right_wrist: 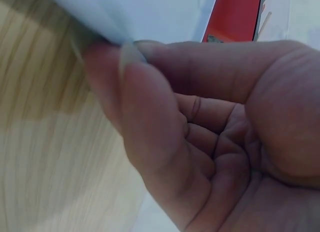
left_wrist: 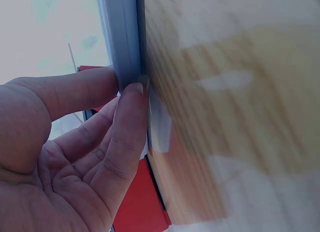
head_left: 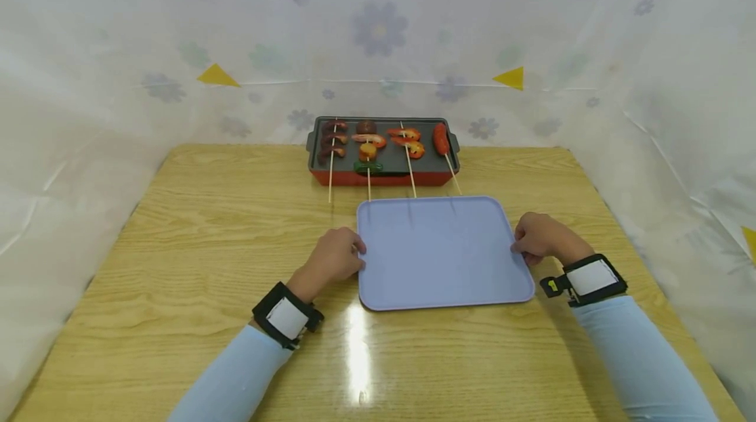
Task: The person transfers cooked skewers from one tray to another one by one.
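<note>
A pale lavender-blue rectangular tray [head_left: 443, 254] with a low rim lies between my two hands in the head view. My left hand [head_left: 338, 254] pinches its left edge with thumb and fingers; the left wrist view shows the tray's edge [left_wrist: 122, 37] between them. On the opposite side my right hand [head_left: 546, 238] pinches the right edge, fingertips curled at the rim. In the right wrist view the tray corner [right_wrist: 145, 14] meets my thumb and fingers. The tray's surface bears only faint shadows of skewer sticks.
Behind the tray stands a red and black grill [head_left: 384, 178] holding several skewers: mushroom pieces [head_left: 334, 140], a mixed vegetable skewer [head_left: 367, 151], shrimp [head_left: 409, 146] and a sausage [head_left: 440, 138]. Their sticks jut toward the tray. A flowered white curtain [head_left: 378, 28] hangs behind the wooden table [head_left: 207, 245].
</note>
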Available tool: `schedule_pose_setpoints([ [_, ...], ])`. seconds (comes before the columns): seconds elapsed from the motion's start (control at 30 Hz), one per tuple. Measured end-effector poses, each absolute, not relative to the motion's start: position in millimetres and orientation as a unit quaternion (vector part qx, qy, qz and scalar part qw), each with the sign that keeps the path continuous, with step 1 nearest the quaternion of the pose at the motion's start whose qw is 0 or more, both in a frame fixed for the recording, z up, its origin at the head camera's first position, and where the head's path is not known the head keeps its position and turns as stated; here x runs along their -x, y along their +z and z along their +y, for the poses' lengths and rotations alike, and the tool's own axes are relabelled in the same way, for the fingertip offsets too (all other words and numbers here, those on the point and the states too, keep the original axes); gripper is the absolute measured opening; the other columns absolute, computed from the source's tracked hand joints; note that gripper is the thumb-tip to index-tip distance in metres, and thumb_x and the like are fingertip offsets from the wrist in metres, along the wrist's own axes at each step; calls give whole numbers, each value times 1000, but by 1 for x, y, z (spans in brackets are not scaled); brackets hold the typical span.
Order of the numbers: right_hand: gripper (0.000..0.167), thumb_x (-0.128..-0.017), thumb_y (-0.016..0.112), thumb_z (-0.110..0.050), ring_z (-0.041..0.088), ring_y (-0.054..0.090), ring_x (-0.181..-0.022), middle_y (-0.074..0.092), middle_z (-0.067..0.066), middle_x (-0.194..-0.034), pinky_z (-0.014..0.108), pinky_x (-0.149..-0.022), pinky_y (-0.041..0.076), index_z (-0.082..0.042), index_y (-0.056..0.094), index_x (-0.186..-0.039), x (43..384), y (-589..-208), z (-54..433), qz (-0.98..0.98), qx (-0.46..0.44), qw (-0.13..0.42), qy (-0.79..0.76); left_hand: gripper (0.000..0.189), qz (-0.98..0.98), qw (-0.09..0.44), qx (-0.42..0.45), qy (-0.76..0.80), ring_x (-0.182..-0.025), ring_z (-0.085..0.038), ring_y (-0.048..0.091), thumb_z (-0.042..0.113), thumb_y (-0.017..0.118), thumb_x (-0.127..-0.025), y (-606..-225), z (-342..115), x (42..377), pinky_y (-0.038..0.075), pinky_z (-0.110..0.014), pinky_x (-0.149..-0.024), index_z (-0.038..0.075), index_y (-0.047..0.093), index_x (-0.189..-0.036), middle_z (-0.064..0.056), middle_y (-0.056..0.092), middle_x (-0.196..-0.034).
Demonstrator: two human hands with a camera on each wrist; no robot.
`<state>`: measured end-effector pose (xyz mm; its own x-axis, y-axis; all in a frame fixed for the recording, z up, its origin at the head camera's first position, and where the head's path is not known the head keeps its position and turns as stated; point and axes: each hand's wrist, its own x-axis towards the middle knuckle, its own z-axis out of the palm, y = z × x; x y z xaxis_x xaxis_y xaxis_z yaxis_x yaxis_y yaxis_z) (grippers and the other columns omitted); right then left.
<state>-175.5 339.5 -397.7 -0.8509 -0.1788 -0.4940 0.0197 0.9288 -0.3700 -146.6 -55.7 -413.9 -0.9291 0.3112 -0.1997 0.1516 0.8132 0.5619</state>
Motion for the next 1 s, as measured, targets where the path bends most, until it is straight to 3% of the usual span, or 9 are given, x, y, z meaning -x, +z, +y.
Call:
schedule_pose_setpoints([
  [1.0, 16, -89, 63, -6, 14, 64, -56, 64, 7, -65, 31, -56, 56, 0, 63, -75, 180, -405, 320, 928, 57, 288, -230, 15, 942, 146, -98, 286, -58, -15, 54, 6, 76, -79, -413, -85, 144, 43, -26, -53, 4, 73, -93, -1, 58, -64],
])
